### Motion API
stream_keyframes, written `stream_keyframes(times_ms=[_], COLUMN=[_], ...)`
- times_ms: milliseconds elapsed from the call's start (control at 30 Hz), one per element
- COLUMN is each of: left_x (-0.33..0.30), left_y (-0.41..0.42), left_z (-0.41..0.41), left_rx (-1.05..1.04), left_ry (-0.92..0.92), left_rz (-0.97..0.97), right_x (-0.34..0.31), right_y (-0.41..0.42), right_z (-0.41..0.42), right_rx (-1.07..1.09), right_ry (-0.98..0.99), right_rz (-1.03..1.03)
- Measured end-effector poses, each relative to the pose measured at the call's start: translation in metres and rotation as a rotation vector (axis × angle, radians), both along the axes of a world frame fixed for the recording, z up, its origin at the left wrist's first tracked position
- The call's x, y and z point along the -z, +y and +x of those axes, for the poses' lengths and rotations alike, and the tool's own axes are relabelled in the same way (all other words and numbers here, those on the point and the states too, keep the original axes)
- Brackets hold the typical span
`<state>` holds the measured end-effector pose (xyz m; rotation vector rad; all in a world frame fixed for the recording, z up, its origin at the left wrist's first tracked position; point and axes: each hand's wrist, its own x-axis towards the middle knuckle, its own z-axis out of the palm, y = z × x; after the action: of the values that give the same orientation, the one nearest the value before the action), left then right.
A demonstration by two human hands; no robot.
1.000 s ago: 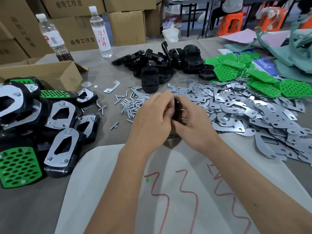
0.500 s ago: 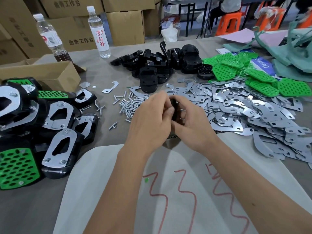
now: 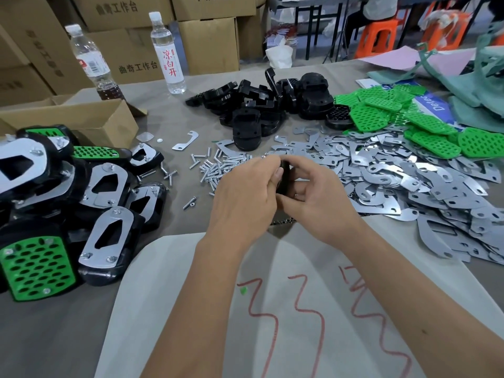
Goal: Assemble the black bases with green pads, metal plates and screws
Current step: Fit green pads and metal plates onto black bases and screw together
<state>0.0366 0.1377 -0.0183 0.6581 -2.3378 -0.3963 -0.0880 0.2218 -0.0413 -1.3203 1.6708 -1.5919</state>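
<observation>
Both hands are wrapped around one black base (image 3: 283,175) mid-table: left hand (image 3: 245,197) and right hand (image 3: 316,197) gripping it together, screws (image 3: 215,167) just behind, metal plates (image 3: 409,181) heaped on the right.

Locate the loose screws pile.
In the head view, the screws lie left of centre on the table, just beyond the left hand, between the finished assemblies and the metal plates.
</observation>
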Motion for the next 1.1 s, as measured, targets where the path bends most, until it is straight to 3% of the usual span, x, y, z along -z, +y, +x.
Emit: stream_keyframes(times_ms=[200,300,467,567,633,700,767,800,900,933,1100], left_x=[0.0,0.002,-0.007,-0.016,-0.027,-0.04,-0.052,-0.058,-0.071,-0.072,-0.074], left_y=[-0.009,-0.014,-0.03,-0.043,-0.044,-0.043,-0.049,-0.055,-0.07,-0.074,-0.084], left_z=[0.005,0.009,0.027,0.045,0.061,0.079,0.094,0.1,0.111,0.112,0.114], left_rx=[0.101,-0.026,-0.603,-0.728,-0.772,-0.851,-0.929,-0.962,-0.982,-0.987,-1.032], left_ry=[0.023,0.112,0.558,0.879,1.037,1.116,1.172,1.184,1.113,1.079,1.002], left_rz=[0.048,0.139,0.303,0.482,0.378,0.15,-0.009,-0.041,0.067,0.117,0.174], right_x=[0.003,0.006,-0.006,-0.027,-0.045,-0.069,-0.091,-0.099,-0.112,-0.112,-0.095], right_y=[-0.001,-0.005,-0.042,-0.087,-0.12,-0.151,-0.178,-0.192,-0.225,-0.232,-0.242], right_z=[-0.007,-0.004,0.019,0.053,0.08,0.108,0.136,0.149,0.171,0.174,0.172], right_rx=[-0.021,-0.004,-0.05,-0.174,-0.249,-0.352,-0.447,-0.448,-0.366,-0.385,-0.408], right_ry=[-0.094,-0.231,-0.532,-0.693,-0.771,-0.835,-0.778,-0.65,-0.006,0.108,0.068], right_rz=[0.009,-0.028,-0.07,-0.085,-0.082,-0.082,-0.068,-0.035,0.129,0.165,0.221])
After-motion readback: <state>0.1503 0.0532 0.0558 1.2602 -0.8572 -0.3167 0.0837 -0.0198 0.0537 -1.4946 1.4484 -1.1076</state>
